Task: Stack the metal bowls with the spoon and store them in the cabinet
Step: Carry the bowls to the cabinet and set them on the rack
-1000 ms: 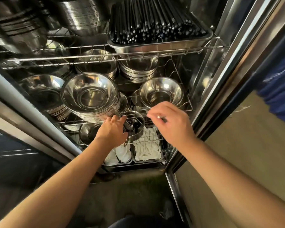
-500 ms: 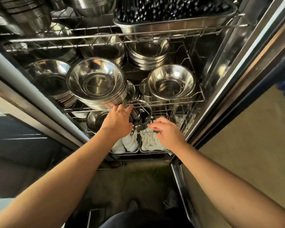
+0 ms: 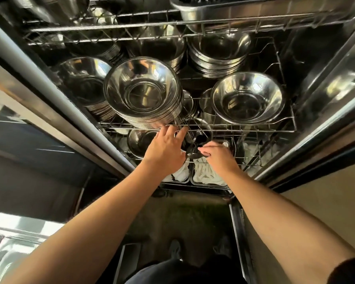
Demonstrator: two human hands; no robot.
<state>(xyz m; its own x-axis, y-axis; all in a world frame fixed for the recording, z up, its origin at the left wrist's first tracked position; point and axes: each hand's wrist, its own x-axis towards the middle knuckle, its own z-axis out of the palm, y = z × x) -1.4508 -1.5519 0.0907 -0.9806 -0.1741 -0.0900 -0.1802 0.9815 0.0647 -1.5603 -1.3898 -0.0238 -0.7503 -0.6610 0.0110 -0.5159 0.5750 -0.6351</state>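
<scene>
- Compared with a second back, the right hand [image 3: 218, 155] has dropped from the middle wire shelf [image 3: 244, 130] down to the lower rack, just beside the left hand [image 3: 166, 153]. The view has also tipped up, so the cabinet fills more of the frame.
- The right hand's fingers are curled narrow around something small and dark at center frame, likely the spoon [image 3: 194, 147] handle, though it's too dim to be sure.
- The left hand is spread over the rim of a small bowl [image 3: 201, 128] tucked under the shelf, fingertips touching the shelf's front wire. Whether it's actually gripping is hard to call.
- Read: bowl and spoon look to be already inside the cabinet, so this is the final settling, with not much left but letting go.
- Surroundings: a tall bowl stack [image 3: 143, 93] sits center-left on the middle shelf and a single wide bowl [image 3: 247, 99] to the right. A steel tray [image 3: 223, 13] is on the top rack, and white spoons in trays [image 3: 207, 177] lie below the hands.
- The floor and the person's shoes show at the bottom center, with the steel door frame [image 3: 326, 124] along the right.
</scene>
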